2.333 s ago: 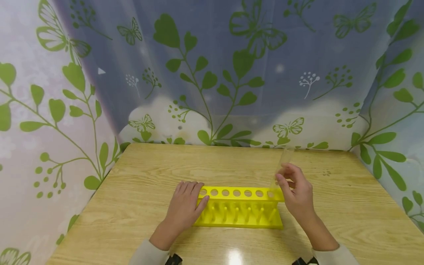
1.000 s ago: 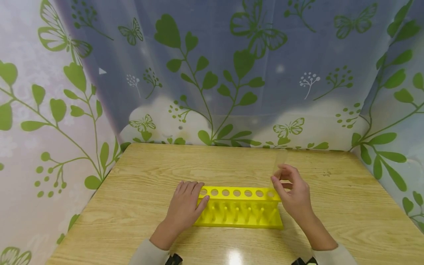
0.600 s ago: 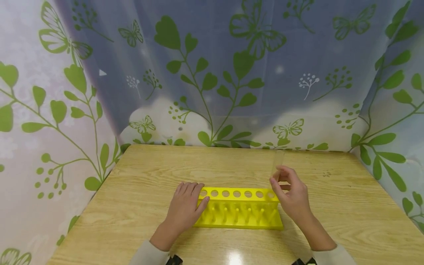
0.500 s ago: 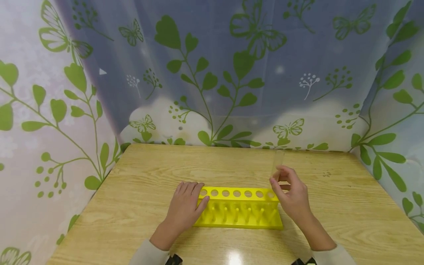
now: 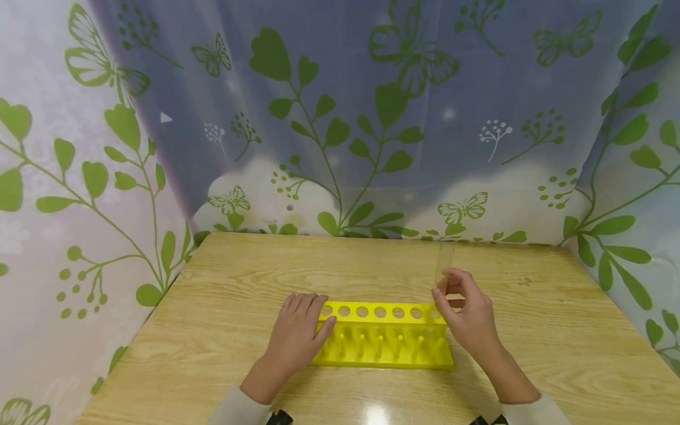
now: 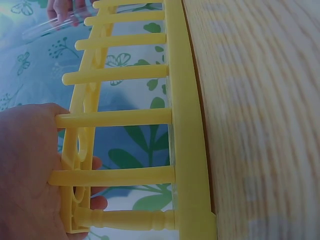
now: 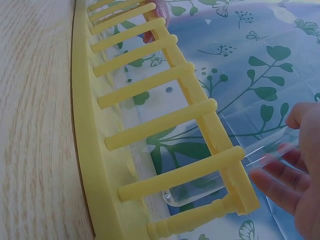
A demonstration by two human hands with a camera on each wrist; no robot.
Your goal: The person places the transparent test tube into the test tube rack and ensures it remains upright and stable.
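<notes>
A yellow test tube rack stands on the table, with a row of round holes along its top and pegs below. My left hand grips its left end, the thumb in front and the fingers over the top; in the left wrist view, fingertips show behind the top bar. At the right end, my right hand pinches a clear test tube between thumb and fingers. That tube runs down through the end hole. In the right wrist view, the tube's rounded bottom shows below the top bar, above the rack's base.
The wooden table reaches back to a blue and white curtain printed with green leaves and butterflies. More printed cloth hangs on the left and right sides. Black straps sit near both sleeves.
The test tube has swung from leaning right to nearly upright, and its top has moved left. My right hand has shifted slightly left with it. My left hand and the rack stay put.
</notes>
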